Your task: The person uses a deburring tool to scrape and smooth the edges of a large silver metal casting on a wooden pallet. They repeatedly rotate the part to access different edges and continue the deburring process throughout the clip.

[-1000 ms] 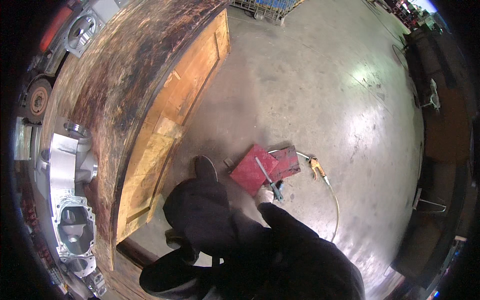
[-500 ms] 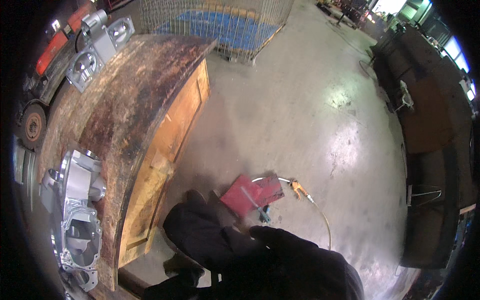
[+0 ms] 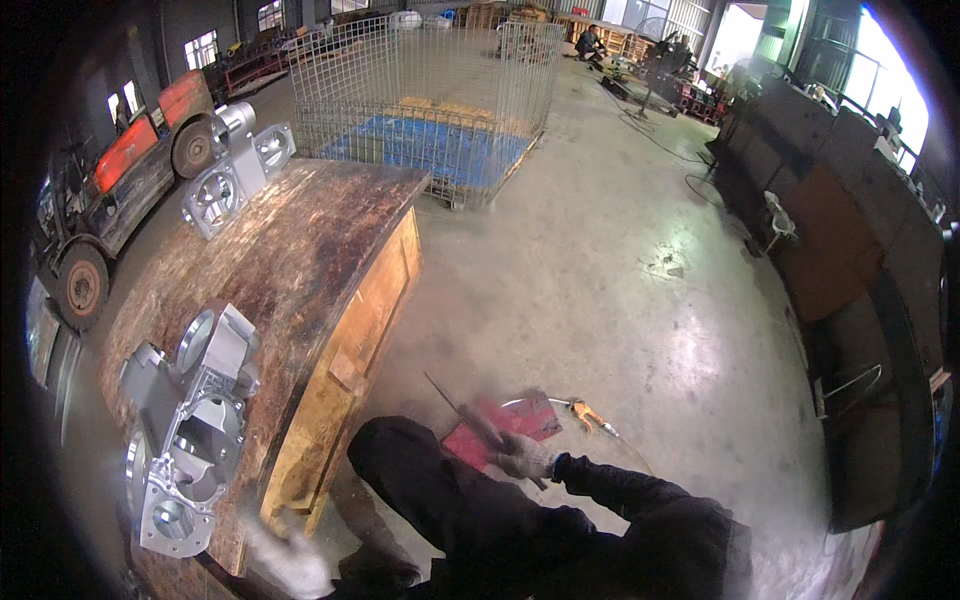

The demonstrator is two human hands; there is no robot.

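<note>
My right hand [image 3: 528, 459], in a grey glove, is closed around a long thin tool that looks like a file [image 3: 452, 399]. Its dark blade points up and to the left over a red sheet [image 3: 545, 423] on the floor. Low on the left, my gloved left hand [image 3: 296, 565] hangs beside the bench's near end, its fingers smeared by motion. Nearest to it, a silver metal casting [image 3: 212, 385] with large round openings rests on the worn wooden bench [image 3: 290, 240]. Another casting [image 3: 235, 170] stands at the bench's far end.
An orange air blow gun [image 3: 588, 413] with a hose lies on the floor by the sheet. A wire cage [image 3: 430, 100] stands past the bench, and an orange forklift [image 3: 125, 160] at the left. Dark panels [image 3: 850, 250] line the right. A person [image 3: 590, 42] crouches far back.
My right hand has come into view and lifted the file off the red sheet. My left hand now shows at the lower left. The view has tilted up, showing more of the hall.
</note>
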